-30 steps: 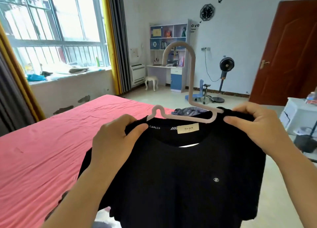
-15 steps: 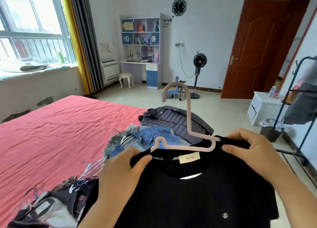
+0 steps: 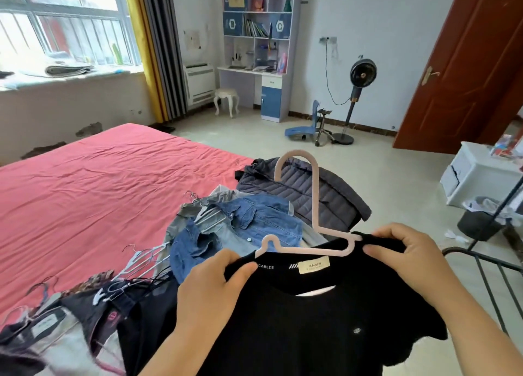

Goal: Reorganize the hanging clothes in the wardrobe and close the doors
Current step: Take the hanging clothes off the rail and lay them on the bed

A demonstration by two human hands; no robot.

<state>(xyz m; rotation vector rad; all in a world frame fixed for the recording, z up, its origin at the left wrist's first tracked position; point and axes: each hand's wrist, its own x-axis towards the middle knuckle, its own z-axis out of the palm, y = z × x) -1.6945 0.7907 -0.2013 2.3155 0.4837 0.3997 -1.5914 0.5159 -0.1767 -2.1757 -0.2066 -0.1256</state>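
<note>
A black T-shirt (image 3: pixel 325 327) hangs on a pale pink hanger (image 3: pixel 314 203) in front of me. My left hand (image 3: pixel 209 288) pinches its left shoulder and my right hand (image 3: pixel 407 251) pinches its right shoulder. Below and to the left, a heap of clothes on hangers lies on the red bed (image 3: pixel 93 188): a denim jacket (image 3: pixel 249 225), a dark quilted jacket (image 3: pixel 319 194) and dark garments (image 3: pixel 93 313) nearest me. No wardrobe is in view.
A black metal rack (image 3: pixel 498 265) stands at the right, with a black bin (image 3: pixel 478 222) and white cabinet (image 3: pixel 475 180) behind it. Further back are a brown door (image 3: pixel 464 64), a fan (image 3: pixel 359 75), a tipped blue chair (image 3: pixel 308 126) and a desk with shelves (image 3: pixel 260 36).
The view has turned right and tilted down, bringing the heap of clothes on the bed into sight. The shirt sits lower over the bed; both hands keep their hold.
</note>
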